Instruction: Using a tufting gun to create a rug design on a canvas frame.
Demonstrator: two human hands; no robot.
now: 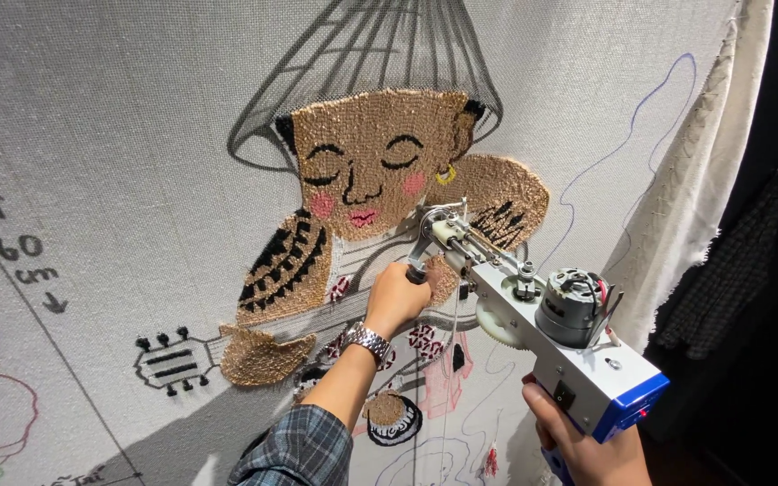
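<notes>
— Tufting gun (533,315) sits at about four o'clock, its needle tip pressed to the stretched cloth (119,135) just below the tufted face (366,162).

— And your hands?

— My left hand (396,299) grips the front handle; my right hand (578,441) is clenched on the rear grip at five o'clock.

— Risk?

— I judge that uneven pressure could skip loops or tear the cloth.

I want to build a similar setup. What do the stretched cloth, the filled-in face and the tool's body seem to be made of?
Cloth: woven fabric, matte grey-white; a fine weave shows.
Face: looped yarn, likely wool or acrylic, tan and nubbly.
Tool body: looks like white-painted metal with a blue end, its motor bare metal.
</notes>
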